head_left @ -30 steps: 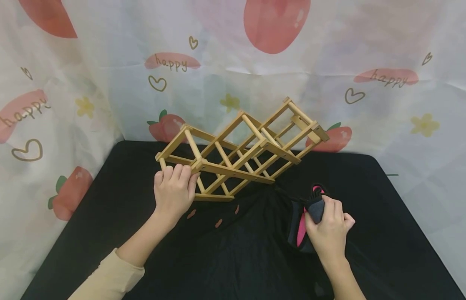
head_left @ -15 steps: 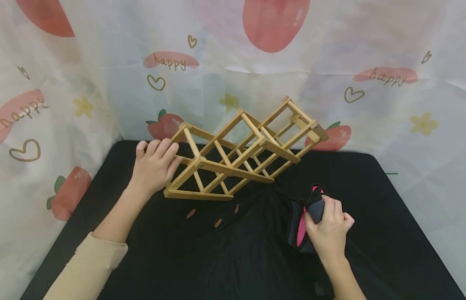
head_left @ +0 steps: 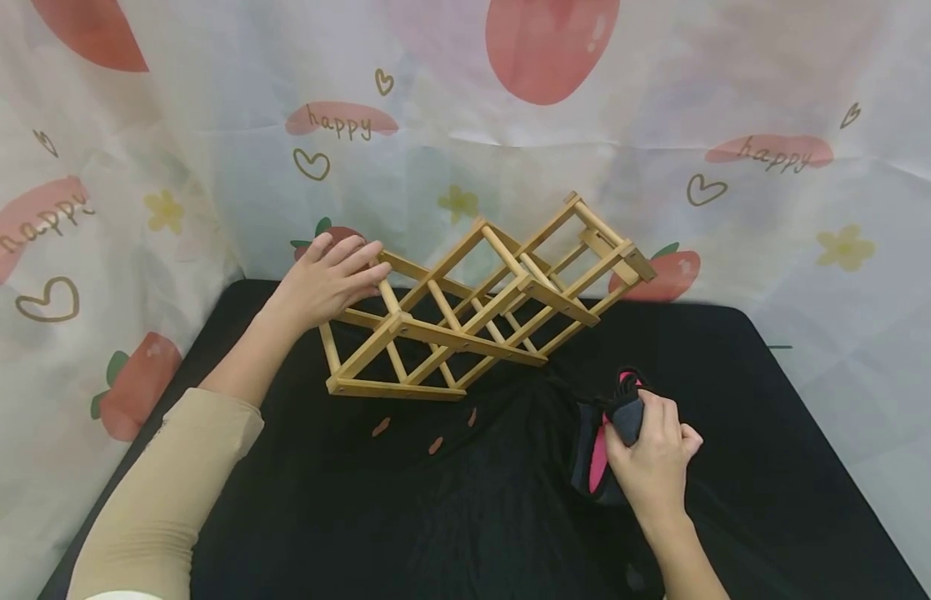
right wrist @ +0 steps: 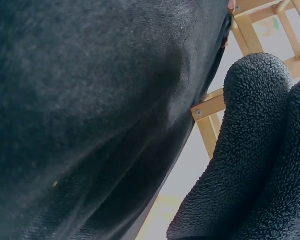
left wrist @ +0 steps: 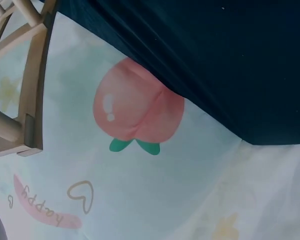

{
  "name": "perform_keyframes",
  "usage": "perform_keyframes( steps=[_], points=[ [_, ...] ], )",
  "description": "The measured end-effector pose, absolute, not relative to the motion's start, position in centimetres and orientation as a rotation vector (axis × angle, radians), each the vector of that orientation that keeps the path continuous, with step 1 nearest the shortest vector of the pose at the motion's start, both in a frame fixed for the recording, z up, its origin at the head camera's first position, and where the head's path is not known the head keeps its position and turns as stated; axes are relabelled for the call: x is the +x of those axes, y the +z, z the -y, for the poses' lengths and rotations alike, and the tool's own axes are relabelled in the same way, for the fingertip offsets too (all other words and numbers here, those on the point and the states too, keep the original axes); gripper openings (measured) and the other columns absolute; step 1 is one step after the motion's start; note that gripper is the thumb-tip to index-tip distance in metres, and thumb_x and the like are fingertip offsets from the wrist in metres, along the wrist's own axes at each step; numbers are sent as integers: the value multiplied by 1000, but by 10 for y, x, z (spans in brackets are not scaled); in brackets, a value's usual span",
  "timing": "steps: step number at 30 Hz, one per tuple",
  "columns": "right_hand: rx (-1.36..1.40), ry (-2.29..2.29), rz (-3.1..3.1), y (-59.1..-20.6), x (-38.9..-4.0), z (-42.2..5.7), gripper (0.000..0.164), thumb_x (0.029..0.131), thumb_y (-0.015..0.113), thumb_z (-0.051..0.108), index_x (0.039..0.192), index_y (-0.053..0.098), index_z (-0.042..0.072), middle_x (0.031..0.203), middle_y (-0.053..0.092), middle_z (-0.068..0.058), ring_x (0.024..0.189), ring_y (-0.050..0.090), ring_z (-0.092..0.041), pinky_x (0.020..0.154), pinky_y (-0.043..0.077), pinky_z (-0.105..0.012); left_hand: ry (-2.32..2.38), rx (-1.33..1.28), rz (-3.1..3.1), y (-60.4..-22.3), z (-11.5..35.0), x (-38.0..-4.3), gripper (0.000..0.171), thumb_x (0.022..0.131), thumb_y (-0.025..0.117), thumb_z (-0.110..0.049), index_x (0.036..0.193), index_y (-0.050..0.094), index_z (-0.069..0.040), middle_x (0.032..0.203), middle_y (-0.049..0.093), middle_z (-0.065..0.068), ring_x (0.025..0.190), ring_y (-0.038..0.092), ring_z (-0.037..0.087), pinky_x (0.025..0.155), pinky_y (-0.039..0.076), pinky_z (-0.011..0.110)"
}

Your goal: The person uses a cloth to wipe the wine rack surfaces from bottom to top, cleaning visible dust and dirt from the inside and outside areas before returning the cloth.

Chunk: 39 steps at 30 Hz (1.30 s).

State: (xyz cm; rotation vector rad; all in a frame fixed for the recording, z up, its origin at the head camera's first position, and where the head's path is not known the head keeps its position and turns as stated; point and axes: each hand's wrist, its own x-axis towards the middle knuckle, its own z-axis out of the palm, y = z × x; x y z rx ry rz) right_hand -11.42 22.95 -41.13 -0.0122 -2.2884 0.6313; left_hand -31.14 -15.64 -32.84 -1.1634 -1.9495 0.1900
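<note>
A wooden lattice rack (head_left: 465, 342) made of slats and round dowels stands at the back of the table, stepping up to the right. My left hand (head_left: 324, 282) is at its upper left corner, with extended fingers over the top dowel. In the left wrist view, the end of the rack (left wrist: 33, 90) shows at the left edge. My right hand (head_left: 655, 454) grips a dark blue fuzzy item with a pink inside (head_left: 628, 419) and black cord at its top, low over the cloth. Two rounded fuzzy parts of this dark item (right wrist: 255, 115) fill the right side of the right wrist view.
Black cloth (head_left: 345, 500) covers the table, with folds running toward the front. Several small reddish marks (head_left: 435, 446) lie before the rack. A printed curtain (head_left: 465, 158) with fruit and "happy" lettering hangs close behind and beside the table.
My left hand has left the rack's lower front corner, moved left, then up to the upper left corner. The right hand has hardly moved and keeps its grip on the dark blue item.
</note>
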Motion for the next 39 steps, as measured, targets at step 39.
perform_keyframes(
  steps=[39],
  points=[
    [-48, 639, 2270, -411, -111, -233, 40, 66, 68, -1, 101, 51, -8, 95, 51, -26, 85, 48, -39, 72, 20, -52, 81, -1099, 1837, -342, 156, -301, 44, 98, 17, -44, 103, 44, -9, 102, 47, 12, 90, 44, 30, 70, 32, 41]
  ],
)
